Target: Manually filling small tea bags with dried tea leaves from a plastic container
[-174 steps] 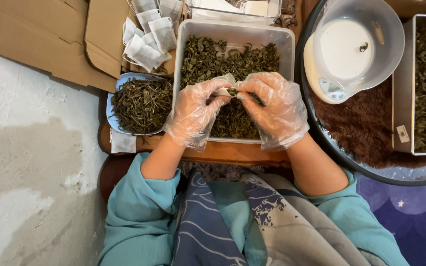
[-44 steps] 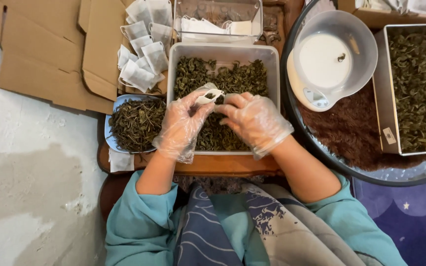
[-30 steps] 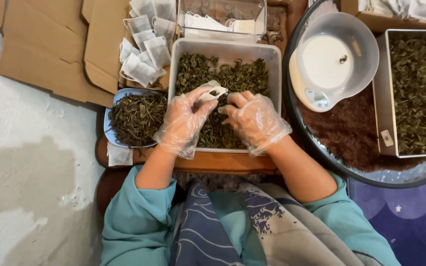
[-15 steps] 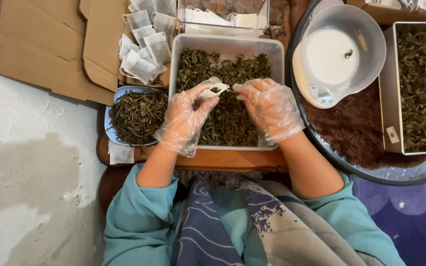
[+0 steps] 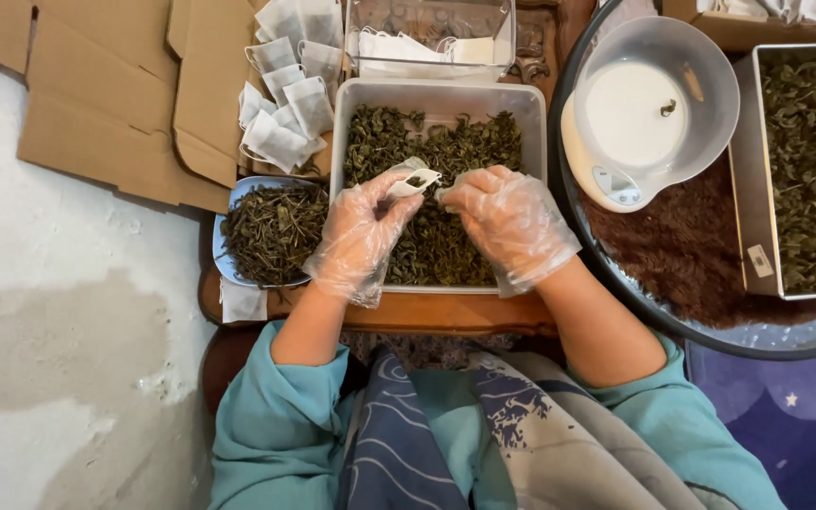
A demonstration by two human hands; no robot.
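Moved: your right hand [image 5: 512, 227] has come back in beside the small bag since half a second ago, when it hovered further off to the right; your left hand [image 5: 363, 236] has kept its pinch on the bag throughout.
Gloves: both your hands wear thin, crinkled, clear plastic gloves, loose at the wrists.
Small bag: a white, papery filter bag [image 5: 412, 180], held open at the top, a few dark leaves showing inside.
Left hand: your thumb and fingers are clamped on the bag's left edge, holding it above the leaves.
Right hand: your fingers are curled together just beside the bag's mouth; whether they pinch any leaves, you cannot tell.
Leaves: dry, curled, dark green tea leaves [image 5: 436, 247], a rough loose heap.
Tray: a pale rectangular plastic tray [image 5: 535, 104] with rounded corners holds the heap; the bag hangs over its middle, between your hands.
Blue dish: an oval dish [image 5: 222, 269] of thinner, stalky leaves, left of the tray.
Filled bags: a pile of white bags [image 5: 285, 104], behind the dish.
Scale: a white kitchen scale [image 5: 616, 184] under a clear round bowl, right of the tray.
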